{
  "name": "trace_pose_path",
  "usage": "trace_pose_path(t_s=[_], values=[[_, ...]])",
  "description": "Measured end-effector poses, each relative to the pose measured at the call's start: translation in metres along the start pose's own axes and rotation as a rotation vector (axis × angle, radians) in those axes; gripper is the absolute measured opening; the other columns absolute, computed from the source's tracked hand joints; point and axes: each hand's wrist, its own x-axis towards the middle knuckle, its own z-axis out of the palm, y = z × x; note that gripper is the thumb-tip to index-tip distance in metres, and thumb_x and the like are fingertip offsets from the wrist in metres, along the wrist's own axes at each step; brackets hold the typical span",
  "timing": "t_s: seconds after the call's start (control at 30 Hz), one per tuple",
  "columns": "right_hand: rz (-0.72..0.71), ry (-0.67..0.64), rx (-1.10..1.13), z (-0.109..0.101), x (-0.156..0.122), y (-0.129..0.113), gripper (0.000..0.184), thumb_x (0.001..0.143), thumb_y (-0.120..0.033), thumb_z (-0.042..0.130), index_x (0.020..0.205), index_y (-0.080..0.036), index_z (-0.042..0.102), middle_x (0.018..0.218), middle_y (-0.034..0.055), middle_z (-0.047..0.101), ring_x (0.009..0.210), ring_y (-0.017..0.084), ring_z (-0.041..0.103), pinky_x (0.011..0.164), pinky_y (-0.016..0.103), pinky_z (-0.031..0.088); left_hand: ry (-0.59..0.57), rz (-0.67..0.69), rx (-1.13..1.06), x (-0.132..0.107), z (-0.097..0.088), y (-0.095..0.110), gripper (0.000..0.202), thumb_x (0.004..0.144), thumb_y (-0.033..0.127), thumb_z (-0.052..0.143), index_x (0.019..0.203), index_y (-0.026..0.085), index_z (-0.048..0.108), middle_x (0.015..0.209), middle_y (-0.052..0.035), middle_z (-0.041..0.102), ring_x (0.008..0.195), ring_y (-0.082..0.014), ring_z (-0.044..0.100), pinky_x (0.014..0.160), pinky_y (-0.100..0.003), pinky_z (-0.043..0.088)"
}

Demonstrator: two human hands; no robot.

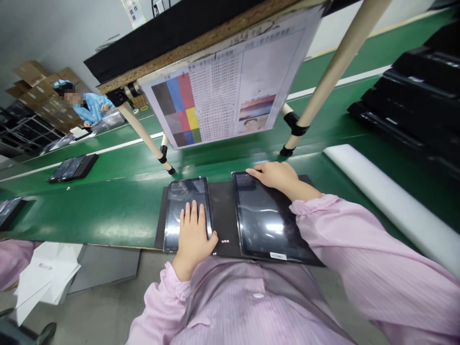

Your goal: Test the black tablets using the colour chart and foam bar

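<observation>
Two dark tablets lie side by side on a black tray (pixel 223 211) at the near edge of a green conveyor belt (pixel 108 201). My left hand (pixel 194 232) rests flat on the lower part of the smaller left tablet (pixel 187 194), fingers stretched out and together. My right hand (pixel 275 175) lies over the top edge of the larger right tablet (pixel 266 225), fingers extended towards its upper left corner. Both screens are dark and reflect the ceiling lights. Pink sleeves cover both my arms.
A printed colour chart (pixel 230 81) hangs from a shelf on cream poles (pixel 338 62) over the belt. Another black tray (pixel 74 167) sits further left. Stacked black trays (pixel 417 91) stand at right beside a white foam roll (pixel 388 201). A person in blue (pixel 89 108) works far left.
</observation>
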Motion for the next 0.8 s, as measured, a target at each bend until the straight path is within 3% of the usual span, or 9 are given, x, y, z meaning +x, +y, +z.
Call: trace_pose_path(t_s=[0.2,0.4,0.8], values=[[-0.022,0.035,-0.024,0.003,0.002,-0.007,0.056,0.098,-0.06,0.032,0.097,-0.025,0.077,0.104,0.0083,0.074,0.099,0.028,0.065,0.081,0.037,0.037,-0.029,0.025,0.01,0.001,-0.002,0.0,0.081,0.085,0.04,0.057,0.153,0.002,0.036,0.164,-0.0224,0.027,0.152,-0.0449,0.019,0.122,-0.061,0.022],[-0.041,0.029,-0.053,0.007,0.005,-0.005,0.056,0.099,-0.059,0.032,0.108,-0.026,0.076,0.11,0.0096,0.073,0.1,0.029,0.065,0.079,0.037,0.038,-0.093,0.071,-0.043,0.004,-0.008,-0.001,0.084,0.084,0.039,0.058,0.153,-0.001,0.034,0.164,-0.0225,0.027,0.151,-0.0486,0.015,0.122,-0.06,0.023],[-0.053,-0.048,-0.008,0.004,0.01,-0.011,0.049,0.098,-0.055,0.04,0.114,-0.025,0.076,0.116,0.0163,0.071,0.104,0.032,0.064,0.081,0.041,0.041,-0.073,0.072,-0.123,0.003,-0.006,-0.002,0.091,0.081,0.049,0.059,0.154,0.002,0.033,0.165,-0.0202,0.025,0.151,-0.0506,0.011,0.123,-0.059,0.021]])
